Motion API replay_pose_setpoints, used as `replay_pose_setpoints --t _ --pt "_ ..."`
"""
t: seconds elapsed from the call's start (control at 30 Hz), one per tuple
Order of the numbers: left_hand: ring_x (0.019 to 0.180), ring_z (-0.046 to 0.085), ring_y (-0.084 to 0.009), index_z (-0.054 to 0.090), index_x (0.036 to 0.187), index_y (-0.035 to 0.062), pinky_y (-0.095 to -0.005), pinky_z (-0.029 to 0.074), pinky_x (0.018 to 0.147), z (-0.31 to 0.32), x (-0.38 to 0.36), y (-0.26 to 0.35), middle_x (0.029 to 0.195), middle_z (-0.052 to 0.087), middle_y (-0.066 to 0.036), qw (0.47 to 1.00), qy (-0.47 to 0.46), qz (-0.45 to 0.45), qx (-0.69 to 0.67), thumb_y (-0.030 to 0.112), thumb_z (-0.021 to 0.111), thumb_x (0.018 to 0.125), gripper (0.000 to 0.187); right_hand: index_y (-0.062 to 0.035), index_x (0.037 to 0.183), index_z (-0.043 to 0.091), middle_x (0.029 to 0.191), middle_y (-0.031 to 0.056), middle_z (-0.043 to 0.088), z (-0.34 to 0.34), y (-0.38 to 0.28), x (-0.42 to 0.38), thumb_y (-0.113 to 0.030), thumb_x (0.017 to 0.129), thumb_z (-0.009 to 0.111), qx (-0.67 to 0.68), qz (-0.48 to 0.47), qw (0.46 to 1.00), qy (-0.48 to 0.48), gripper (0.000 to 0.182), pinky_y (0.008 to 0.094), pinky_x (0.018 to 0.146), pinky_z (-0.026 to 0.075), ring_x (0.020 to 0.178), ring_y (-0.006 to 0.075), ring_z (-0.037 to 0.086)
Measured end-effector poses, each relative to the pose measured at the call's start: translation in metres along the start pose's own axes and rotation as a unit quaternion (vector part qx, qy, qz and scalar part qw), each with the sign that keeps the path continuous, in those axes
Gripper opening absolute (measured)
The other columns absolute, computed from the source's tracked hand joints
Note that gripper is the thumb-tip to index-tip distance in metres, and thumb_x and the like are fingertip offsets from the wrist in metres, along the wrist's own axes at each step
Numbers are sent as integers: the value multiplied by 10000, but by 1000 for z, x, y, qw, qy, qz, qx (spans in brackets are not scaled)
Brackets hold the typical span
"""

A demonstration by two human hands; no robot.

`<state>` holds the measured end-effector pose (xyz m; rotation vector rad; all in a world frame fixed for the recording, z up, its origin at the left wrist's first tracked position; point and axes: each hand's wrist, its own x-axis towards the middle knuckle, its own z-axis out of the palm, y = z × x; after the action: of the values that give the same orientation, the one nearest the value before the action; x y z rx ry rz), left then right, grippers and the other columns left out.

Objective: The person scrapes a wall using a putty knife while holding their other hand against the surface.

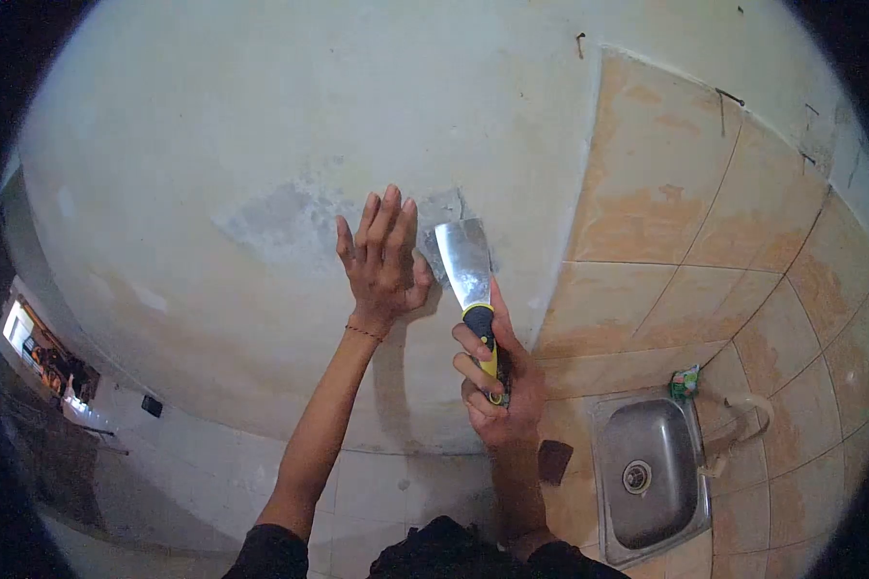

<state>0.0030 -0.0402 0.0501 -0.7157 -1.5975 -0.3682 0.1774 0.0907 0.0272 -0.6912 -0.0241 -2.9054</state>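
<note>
My right hand [505,391] is wrapped round the black and yellow handle of a putty knife [465,262]. Its broad metal blade points up, overlapping a rough grey patch [444,207] on the pale wall [290,96]. Just left of the blade, my left hand [384,259] lies with its fingers stretched upward against the wall, holding nothing. A thin dark bracelet [364,333] circles the left wrist. Another grey, scraped-looking area [285,220] spreads over the wall to the left of that hand.
Tiles [647,174] with orange stains cover the wall at right. Below them sits a metal sink [655,473] with a green packet [686,382] at its back corner. A dark brown piece [554,461] lies left of the sink. Nails [580,44] stick out of the wall above.
</note>
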Motion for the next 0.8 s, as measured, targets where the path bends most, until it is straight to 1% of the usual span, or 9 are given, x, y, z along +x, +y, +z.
replay_pose_setpoints --t 0.23,0.33,0.53,0.63,0.7,0.8 --pt "1444 382 -241 508 1449 126 -508 69 1243 0 4 2 1521 471 -81 1000 9 -2 -3 305 418 894 590 -265 1588 196 881 79 397 -1 -1 0 -178 1075 415 16 5 1000 17 564 165 310 369 562 91 373" --pt "1447 379 -233 507 1453 136 -505 64 1246 0 0 1 1521 474 -69 1000 10 -1 -7 302 435 878 602 -240 1600 171 893 95 373 -3 3 -1 -169 1087 356 13 -19 999 24 549 187 292 332 572 114 367" --pt "1451 376 -229 508 1455 151 -503 64 1247 1 0 0 1527 470 -58 1000 10 -2 -12 292 456 849 625 -243 1595 204 888 91 369 0 3 5 -157 1083 366 40 -14 999 14 544 177 299 318 577 118 366" --pt "1450 377 -229 504 1460 152 -503 67 1246 1 -2 0 1529 469 -59 1000 8 -4 -9 289 457 839 637 -246 1595 206 884 88 364 -9 4 2 -157 1084 367 70 -9 997 9 543 173 300 313 577 117 366" --pt "1450 377 -229 501 1462 149 -505 70 1246 0 1 0 1529 469 -63 1000 9 -1 -7 287 461 831 648 -248 1594 206 881 86 361 -6 4 -1 -162 1085 364 66 -10 998 21 540 174 298 314 578 117 368" --pt "1449 379 -233 503 1458 143 -508 74 1243 2 0 -1 1530 468 -68 1000 9 3 -2 298 457 840 639 -245 1594 201 878 83 359 -6 2 3 -166 1087 360 75 -8 997 18 538 173 295 316 579 114 368"
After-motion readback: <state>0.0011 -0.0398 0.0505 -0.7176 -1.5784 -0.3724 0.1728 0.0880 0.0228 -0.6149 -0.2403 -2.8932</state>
